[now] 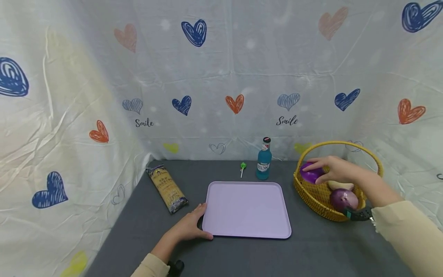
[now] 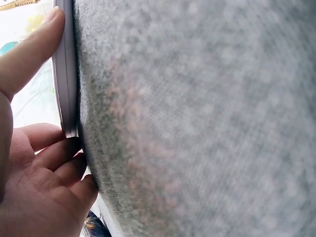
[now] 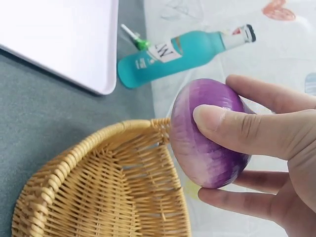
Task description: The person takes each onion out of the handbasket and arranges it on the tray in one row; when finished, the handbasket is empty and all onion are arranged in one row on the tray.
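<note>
My right hand (image 1: 337,169) pinches a purple onion (image 3: 185,148) between thumb and fingers, over the left side of a yellow wicker basket (image 1: 313,202). In the right wrist view the onion is held above the basket's rim. Inside the basket lie a second purple onion (image 1: 343,200) and a pale, elongated thing (image 1: 340,185), partly covered by the right arm. My left hand (image 1: 188,226) rests against the left edge of a lilac tray (image 1: 247,209), fingers spread along its side and thumb at the near corner. The left wrist view shows the thumb (image 2: 37,47) touching the tray's rim (image 2: 66,74).
Behind the tray stands a blue bottle (image 1: 264,161), with a green lollipop (image 1: 243,167) lying to its left. A yellow packet (image 1: 167,188) lies left of the tray on the dark grey tabletop (image 1: 256,256). A heart-patterned white cloth (image 1: 207,77) hangs around the back and sides.
</note>
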Demonstrator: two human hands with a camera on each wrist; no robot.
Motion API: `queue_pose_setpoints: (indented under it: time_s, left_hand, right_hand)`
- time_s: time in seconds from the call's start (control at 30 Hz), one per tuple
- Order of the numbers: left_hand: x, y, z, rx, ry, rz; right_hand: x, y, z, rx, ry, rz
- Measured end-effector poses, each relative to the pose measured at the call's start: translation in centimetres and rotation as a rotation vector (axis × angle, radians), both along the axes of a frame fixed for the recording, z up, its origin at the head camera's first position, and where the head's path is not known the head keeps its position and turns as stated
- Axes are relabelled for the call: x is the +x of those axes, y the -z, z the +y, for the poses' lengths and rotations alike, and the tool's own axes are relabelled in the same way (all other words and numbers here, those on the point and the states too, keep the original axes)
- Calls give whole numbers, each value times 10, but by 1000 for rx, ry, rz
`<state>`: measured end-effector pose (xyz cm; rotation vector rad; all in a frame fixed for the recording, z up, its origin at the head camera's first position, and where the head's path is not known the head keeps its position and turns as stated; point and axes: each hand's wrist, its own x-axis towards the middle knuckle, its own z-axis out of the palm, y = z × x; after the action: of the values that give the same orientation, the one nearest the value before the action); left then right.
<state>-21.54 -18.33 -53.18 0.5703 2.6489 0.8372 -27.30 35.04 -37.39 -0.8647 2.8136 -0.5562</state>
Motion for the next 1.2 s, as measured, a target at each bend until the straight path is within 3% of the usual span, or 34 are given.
queue_pose_setpoints:
  time_s: [0.6,1.2]
  left_hand:
    - [2,1,-3,-3,-10,-8]
    - [2,1,-1,-3,-10,-4]
  right_hand:
    - [7,-2,-33,-73,-51,-9]
    - [6,0,-68,-115,-98,-79]
